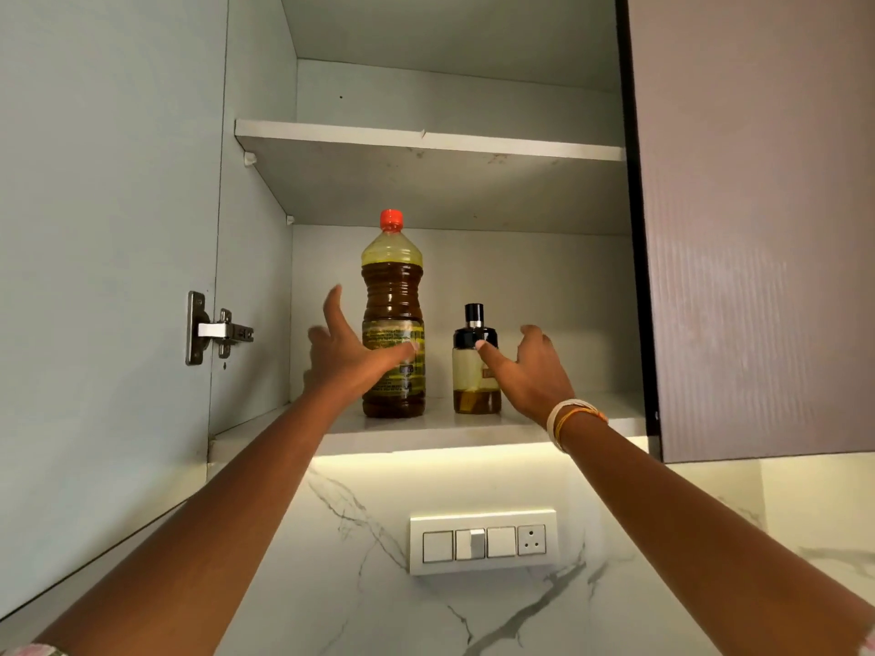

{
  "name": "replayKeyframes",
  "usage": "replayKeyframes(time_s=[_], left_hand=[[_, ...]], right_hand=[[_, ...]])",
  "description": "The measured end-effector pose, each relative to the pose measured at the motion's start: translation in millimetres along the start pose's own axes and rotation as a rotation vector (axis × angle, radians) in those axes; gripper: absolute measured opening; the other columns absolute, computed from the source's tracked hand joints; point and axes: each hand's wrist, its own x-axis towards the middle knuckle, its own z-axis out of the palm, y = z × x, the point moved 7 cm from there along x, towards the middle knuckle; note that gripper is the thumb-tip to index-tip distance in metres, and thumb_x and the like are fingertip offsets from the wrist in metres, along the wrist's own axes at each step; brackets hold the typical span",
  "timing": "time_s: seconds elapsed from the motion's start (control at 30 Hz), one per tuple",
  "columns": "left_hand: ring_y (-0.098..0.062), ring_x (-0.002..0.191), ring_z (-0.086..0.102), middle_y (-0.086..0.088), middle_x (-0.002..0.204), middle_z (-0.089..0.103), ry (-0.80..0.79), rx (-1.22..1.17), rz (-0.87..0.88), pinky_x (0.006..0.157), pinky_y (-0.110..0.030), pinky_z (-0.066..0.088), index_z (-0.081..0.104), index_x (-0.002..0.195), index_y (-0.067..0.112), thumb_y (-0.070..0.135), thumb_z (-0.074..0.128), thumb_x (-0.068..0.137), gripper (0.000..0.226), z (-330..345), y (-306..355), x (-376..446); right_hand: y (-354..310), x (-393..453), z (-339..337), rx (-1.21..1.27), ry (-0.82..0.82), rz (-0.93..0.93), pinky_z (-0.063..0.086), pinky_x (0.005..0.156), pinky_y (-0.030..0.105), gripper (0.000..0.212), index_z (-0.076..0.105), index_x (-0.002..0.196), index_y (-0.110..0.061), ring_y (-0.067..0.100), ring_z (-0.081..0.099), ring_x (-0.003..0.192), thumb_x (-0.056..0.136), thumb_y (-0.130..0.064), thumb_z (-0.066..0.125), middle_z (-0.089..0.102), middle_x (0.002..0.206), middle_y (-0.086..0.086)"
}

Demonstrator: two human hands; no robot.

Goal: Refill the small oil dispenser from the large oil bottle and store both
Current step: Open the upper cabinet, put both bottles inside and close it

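Observation:
A large oil bottle (392,295) with a red cap and dark oil stands upright on the lower shelf (473,430) of an open wall cabinet. Just to its right stands the small oil dispenser (475,371), glass with a black top and a little oil at the bottom. My left hand (348,352) is spread open at the bottle's left side, thumb across its label. My right hand (530,371) is open at the dispenser's right side, thumb tip at its black collar. Neither hand has closed around anything.
The cabinet's left door (109,229) stands open with its hinge (218,330) showing; the right door (757,229) is closed. An upper shelf (426,142) holds nothing visible. Below are a lit marble backsplash and a white switch panel (483,542).

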Motion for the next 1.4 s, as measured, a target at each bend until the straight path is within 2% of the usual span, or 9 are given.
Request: replayKeyframes(time_s=[0.17, 0.6, 0.83, 0.97, 1.07, 1.13, 1.23, 1.3, 1.4], left_hand=[[-0.04, 0.132, 0.041, -0.02, 0.144, 0.037, 0.076, 0.29, 0.144, 0.104, -0.062, 0.036, 0.008, 0.15, 0.033, 0.055, 0.07, 0.08, 0.096, -35.4, 26.4, -60.5], [-0.035, 0.128, 0.047, -0.016, 0.135, 0.047, 0.131, 0.591, 0.3, 0.105, -0.059, 0.034, 0.041, 0.136, 0.018, 0.045, 0.065, 0.086, 0.062, -142.0, 144.4, -214.0], [-0.037, 0.128, 0.044, -0.021, 0.133, 0.046, 0.276, 0.744, 0.458, 0.104, -0.058, 0.033, 0.045, 0.134, 0.013, 0.042, 0.063, 0.085, 0.06, -242.7, 232.4, -247.0], [-0.035, 0.118, 0.052, -0.018, 0.125, 0.051, 0.367, 0.762, 0.626, 0.103, -0.056, 0.036, 0.052, 0.127, 0.011, 0.038, 0.062, 0.085, 0.051, -296.5, 272.7, -269.4], [-0.033, 0.114, 0.055, -0.016, 0.122, 0.054, 0.356, 0.815, 0.731, 0.105, -0.054, 0.034, 0.059, 0.121, 0.011, 0.034, 0.06, 0.086, 0.042, -327.7, 284.6, -282.3], [-0.031, 0.11, 0.057, -0.015, 0.119, 0.056, 0.354, 0.835, 0.806, 0.105, -0.053, 0.031, 0.063, 0.113, 0.011, 0.032, 0.059, 0.086, 0.035, -349.5, 285.1, -290.0], [-0.033, 0.103, 0.06, -0.016, 0.113, 0.061, 0.342, 0.763, 0.933, 0.102, -0.051, 0.038, 0.069, 0.1, 0.006, 0.024, 0.056, 0.085, 0.026, -381.2, 277.8, -300.0], [-0.035, 0.108, 0.06, -0.019, 0.116, 0.063, 0.325, 0.742, 1.001, 0.102, -0.049, 0.043, 0.072, 0.093, 0.004, 0.016, 0.055, 0.085, 0.023, -404.5, 265.5, -303.0], [-0.031, 0.131, 0.049, -0.017, 0.137, 0.054, 0.294, 0.801, 1.059, 0.112, -0.053, 0.033, 0.073, 0.098, 0.004, 0.016, 0.054, 0.088, 0.025, -426.5, 244.0, -300.4]], right_hand=[[-17.4, -56.7, -21.7, -0.195, -0.128, -0.083, 0.047, 0.096, 0.043, 0.071, 0.033, 0.141, -0.006, 0.035, 0.052, 0.12, 0.089, -0.046, 0.06, 0.044, 0.141, 0.016], [-89.4, -191.9, -127.5, -0.205, -0.261, -0.174, 0.051, 0.094, 0.044, 0.067, 0.035, 0.14, -0.007, 0.035, 0.055, 0.114, 0.086, -0.032, 0.066, 0.047, 0.137, 0.017], [-184.7, -233.5, -158.8, -0.03, -0.267, -0.241, 0.053, 0.09, 0.04, 0.059, 0.038, 0.134, -0.009, 0.028, 0.054, 0.107, 0.085, -0.026, 0.066, 0.049, 0.127, 0.014], [-248.4, -264.2, -160.1, 0.027, -0.25, -0.303, 0.053, 0.092, 0.042, 0.061, 0.037, 0.137, -0.01, 0.029, 0.055, 0.109, 0.086, -0.028, 0.066, 0.048, 0.13, 0.014], [-295.9, -287.5, -163.2, 0.112, -0.213, -0.329, 0.044, 0.095, 0.033, 0.059, 0.037, 0.14, -0.01, 0.028, 0.051, 0.119, 0.091, -0.034, 0.06, 0.045, 0.139, 0.013], [-325.7, -304.0, -168.6, 0.246, -0.139, -0.316, 0.041, 0.092, 0.028, 0.051, 0.043, 0.135, -0.01, 0.024, 0.051, 0.121, 0.094, -0.038, 0.055, 0.049, 0.137, 0.01], [-359.9, -331.2, -181.3, 0.557, 0.061, -0.254, 0.045, 0.081, 0.023, 0.032, 0.053, 0.117, -0.015, 0.015, 0.059, 0.105, 0.094, -0.037, 0.054, 0.061, 0.115, 0.003], [-386.2, -350.5, -179.0, 0.705, 0.087, -0.225, 0.046, 0.077, 0.021, 0.03, 0.052, 0.112, -0.02, 0.01, 0.058, 0.098, 0.09, -0.041, 0.054, 0.06, 0.109, -0.002], [-420.3, -370.2, -165.9, 0.635, 0.008, -0.282, 0.048, 0.08, 0.022, 0.046, 0.045, 0.122, -0.023, 0.011, 0.054, 0.104, 0.084, -0.045, 0.06, 0.05, 0.118, -0.005]])
